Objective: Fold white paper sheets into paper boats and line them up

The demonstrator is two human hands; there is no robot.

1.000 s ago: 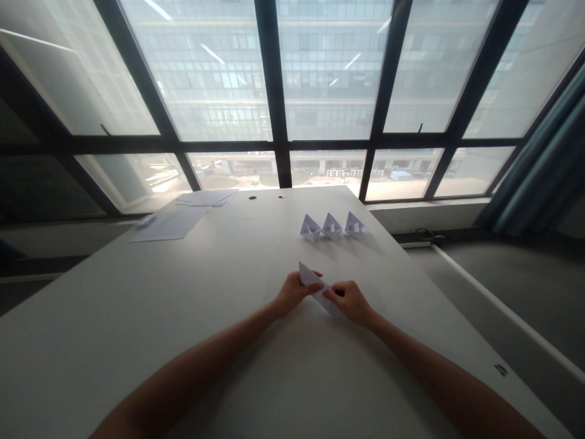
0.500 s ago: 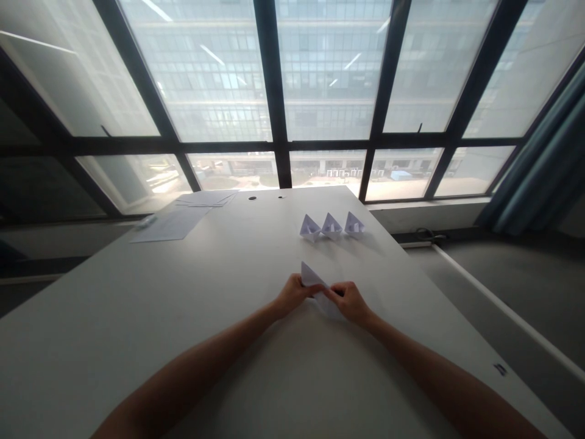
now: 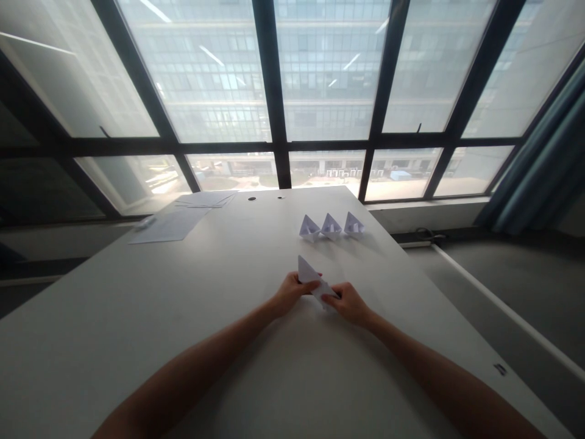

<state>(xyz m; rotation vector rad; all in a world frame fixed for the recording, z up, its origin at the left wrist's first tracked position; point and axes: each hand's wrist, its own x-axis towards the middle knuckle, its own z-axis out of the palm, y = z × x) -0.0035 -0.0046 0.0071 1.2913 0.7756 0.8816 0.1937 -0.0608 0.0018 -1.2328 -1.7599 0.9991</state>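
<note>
A folded piece of white paper (image 3: 309, 271) is held between my two hands, its pointed corner up and to the left. My left hand (image 3: 290, 292) grips its left side, thumb lying across the front face. On the lower right part, my right hand (image 3: 350, 303) pinches the paper with its thumb on top. Beyond my hands stand three folded paper boats in a row: a left one (image 3: 309, 228), a middle one (image 3: 331, 226) and a right one (image 3: 354, 225). The fingers behind the paper are mostly hidden.
The white table (image 3: 183, 311) stretches from me to the windows. Flat paper sheets (image 3: 167, 224) lie at its far left. Two dark round holes sit near the far edge, one of them a cable hole (image 3: 251, 199). A small dark mark (image 3: 501, 369) shows near the right edge.
The folded paper has turned so more of its front face shows, and its lower part now looks narrower. My left thumb lies further down on it; my right thumb has shifted onto its face.
</note>
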